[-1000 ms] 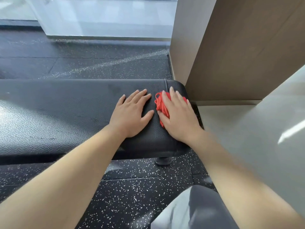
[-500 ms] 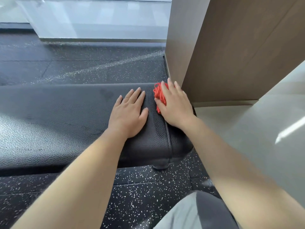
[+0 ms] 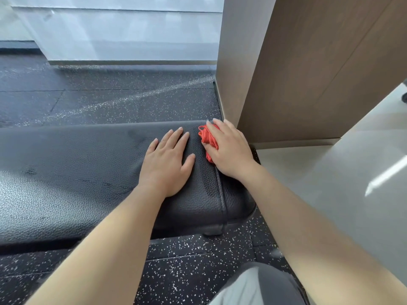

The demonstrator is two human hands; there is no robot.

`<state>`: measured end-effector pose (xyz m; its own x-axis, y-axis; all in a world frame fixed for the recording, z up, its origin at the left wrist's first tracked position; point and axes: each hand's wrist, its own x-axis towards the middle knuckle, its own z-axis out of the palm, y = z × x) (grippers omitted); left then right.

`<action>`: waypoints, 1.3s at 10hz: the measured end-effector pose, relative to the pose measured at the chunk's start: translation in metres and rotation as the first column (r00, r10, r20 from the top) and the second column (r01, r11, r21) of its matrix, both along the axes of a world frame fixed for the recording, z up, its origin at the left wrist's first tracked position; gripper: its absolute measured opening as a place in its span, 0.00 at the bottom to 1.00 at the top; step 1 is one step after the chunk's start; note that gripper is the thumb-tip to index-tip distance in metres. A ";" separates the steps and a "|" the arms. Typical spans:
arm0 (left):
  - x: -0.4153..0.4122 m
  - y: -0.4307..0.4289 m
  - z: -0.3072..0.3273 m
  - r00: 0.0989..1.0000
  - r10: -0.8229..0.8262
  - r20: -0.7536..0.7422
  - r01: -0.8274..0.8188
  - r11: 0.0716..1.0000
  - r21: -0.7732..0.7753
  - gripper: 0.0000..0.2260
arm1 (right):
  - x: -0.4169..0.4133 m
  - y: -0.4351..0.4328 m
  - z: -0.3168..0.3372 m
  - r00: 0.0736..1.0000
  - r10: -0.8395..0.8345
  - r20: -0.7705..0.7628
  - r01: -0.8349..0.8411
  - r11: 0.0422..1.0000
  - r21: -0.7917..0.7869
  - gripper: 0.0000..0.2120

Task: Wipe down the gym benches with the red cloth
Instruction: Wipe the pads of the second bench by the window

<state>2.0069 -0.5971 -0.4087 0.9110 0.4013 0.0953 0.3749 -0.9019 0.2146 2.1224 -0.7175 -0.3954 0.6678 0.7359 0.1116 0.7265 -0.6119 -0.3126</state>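
Red cloth [image 3: 207, 137] pressed under right hand [image 3: 231, 151], fingers straight, bench [image 3: 77, 172] corner; left hand [image 3: 167, 166] flat.

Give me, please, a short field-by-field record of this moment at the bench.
surface: black padded bench with pebbled cover
cloth: bunched red cloth, on the bench top near its right end
right hand: flat over the cloth, fingers straight, pressing it down
left hand: flat on bare padding beside the cloth, apart from it
floor: black speckled rubber floor
beyond: brown panelled wall
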 end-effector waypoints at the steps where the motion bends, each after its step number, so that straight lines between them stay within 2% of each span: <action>1: 0.000 0.000 0.001 1.000 -0.003 -0.002 0.003 1.000 -0.003 0.26 | -0.014 -0.009 0.002 1.000 -0.018 0.013 0.019 1.000 -0.008 0.28; 3: -0.001 0.000 0.001 1.000 -0.006 -0.006 0.006 1.000 0.002 0.26 | -0.049 -0.042 0.005 0.998 -0.023 -0.052 0.023 1.000 -0.011 0.29; 5: 0.000 0.001 -0.002 1.000 -0.007 0.014 0.007 1.000 0.004 0.27 | -0.008 -0.012 -0.001 0.999 0.033 -0.024 -0.033 0.999 0.005 0.26; 6: 0.001 0.002 -0.002 1.000 -0.003 0.017 0.003 1.000 0.013 0.28 | 0.030 0.021 0.000 1.000 0.000 -0.022 -0.001 0.999 -0.039 0.24; 7: 0.000 0.002 -0.001 1.000 -0.004 0.011 0.004 1.000 0.000 0.26 | 0.053 0.045 0.005 0.996 -0.038 -0.087 0.034 0.998 -0.049 0.17; 9: 0.000 0.001 -0.001 1.000 -0.001 0.013 0.001 1.000 -0.009 0.26 | 0.018 0.015 0.001 0.999 0.032 0.035 -0.032 0.999 -0.006 0.23; 11: -0.001 0.001 -0.001 1.000 0.001 0.006 -0.001 1.000 -0.018 0.26 | -0.036 -0.040 -0.006 0.991 0.121 0.055 -0.123 0.991 0.051 0.29; 13: 0.001 0.002 0.000 1.000 0.004 -0.003 -0.004 1.000 -0.007 0.26 | 0.012 0.007 -0.004 0.998 0.067 0.012 -0.067 0.997 -0.029 0.24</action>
